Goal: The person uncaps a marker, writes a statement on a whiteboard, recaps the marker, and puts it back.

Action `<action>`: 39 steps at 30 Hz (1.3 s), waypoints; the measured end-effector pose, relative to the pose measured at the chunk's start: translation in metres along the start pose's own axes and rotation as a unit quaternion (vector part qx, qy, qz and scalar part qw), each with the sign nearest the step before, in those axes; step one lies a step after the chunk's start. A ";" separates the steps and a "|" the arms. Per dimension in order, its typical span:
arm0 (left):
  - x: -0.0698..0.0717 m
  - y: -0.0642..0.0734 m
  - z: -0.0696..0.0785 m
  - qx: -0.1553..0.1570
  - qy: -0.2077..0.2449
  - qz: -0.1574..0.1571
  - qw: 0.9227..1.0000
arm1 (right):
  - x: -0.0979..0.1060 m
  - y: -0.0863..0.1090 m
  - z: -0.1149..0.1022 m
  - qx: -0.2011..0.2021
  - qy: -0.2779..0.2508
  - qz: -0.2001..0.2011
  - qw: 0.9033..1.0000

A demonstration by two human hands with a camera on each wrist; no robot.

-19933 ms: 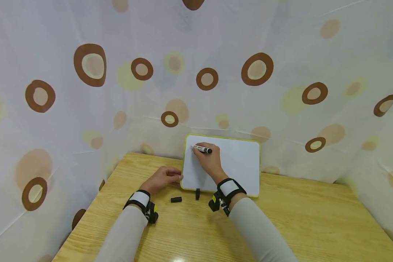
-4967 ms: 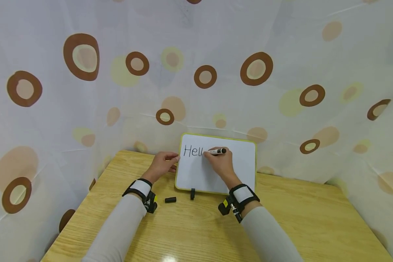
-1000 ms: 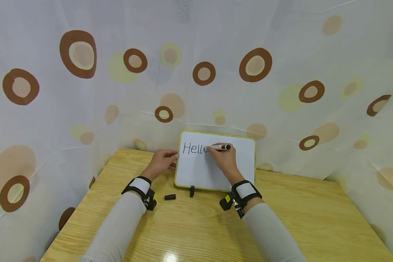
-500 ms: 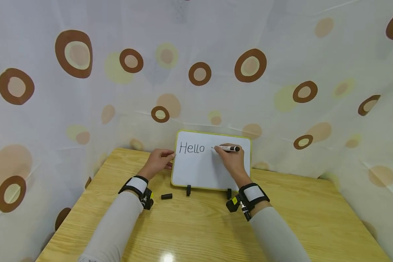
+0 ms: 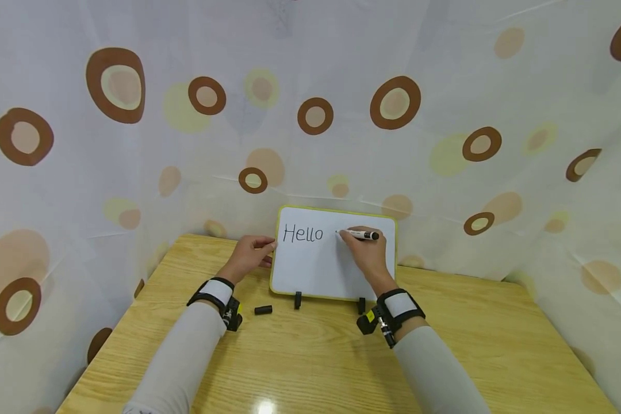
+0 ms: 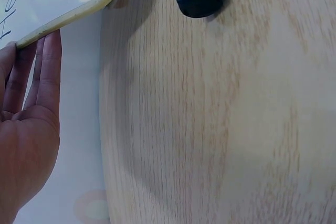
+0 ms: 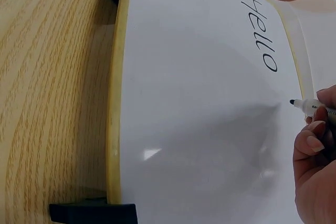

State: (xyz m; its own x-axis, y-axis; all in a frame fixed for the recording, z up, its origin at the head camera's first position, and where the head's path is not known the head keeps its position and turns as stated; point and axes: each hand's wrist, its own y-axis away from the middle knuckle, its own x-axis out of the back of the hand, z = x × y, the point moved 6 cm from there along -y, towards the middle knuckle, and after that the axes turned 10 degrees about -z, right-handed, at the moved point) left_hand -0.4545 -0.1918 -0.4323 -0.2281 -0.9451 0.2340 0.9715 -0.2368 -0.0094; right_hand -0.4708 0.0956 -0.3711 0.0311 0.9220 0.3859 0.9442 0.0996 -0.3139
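A whiteboard (image 5: 310, 270) with a yellow rim stands tilted back at the rear of the table, with "Hello" written in black at its upper left. My left hand (image 5: 247, 256) pinches its left edge; in the left wrist view the thumb is in front and the fingers (image 6: 48, 77) reach behind. My right hand (image 5: 370, 259) grips a white marker (image 5: 363, 234) with a black end, right of the word. In the right wrist view the marker's black tip appears slightly off the surface, its shadow beside it. A black marker cap (image 5: 263, 310) lies on the table.
Two black stand feet (image 5: 298, 300) support the board's lower edge. Behind the wooden table (image 5: 310, 356) hangs a pale curtain (image 5: 352, 161) with brown rings. Each wrist wears a strapped camera (image 5: 232, 316).
Over twenty seconds "Hello" has appeared on the bare board. The left hand has shifted up the board's edge. In the last second the marker has moved right, away from the "o".
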 end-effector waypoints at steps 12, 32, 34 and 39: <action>0.000 -0.001 -0.002 -0.005 0.000 0.006 1.000 | -0.003 -0.001 0.000 -0.001 0.016 0.009 1.000; 0.000 0.003 -0.002 -0.001 0.006 0.008 1.000 | -0.007 -0.002 -0.001 -0.006 0.010 0.022 1.000; 0.000 0.004 -0.001 0.001 0.005 0.011 1.000 | -0.007 -0.002 -0.001 -0.008 0.013 0.021 1.000; 0.000 0.004 0.000 0.003 0.004 0.016 1.000 | -0.007 -0.003 -0.001 -0.007 0.018 0.022 1.000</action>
State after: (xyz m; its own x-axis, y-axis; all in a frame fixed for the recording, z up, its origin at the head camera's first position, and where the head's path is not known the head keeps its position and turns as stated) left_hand -0.4504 -0.1926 -0.4324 -0.1979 -0.9539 0.2258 0.9786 -0.2055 -0.0106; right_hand -0.4732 0.0888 -0.3725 0.0840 0.9114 0.4029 0.9464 0.0535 -0.3184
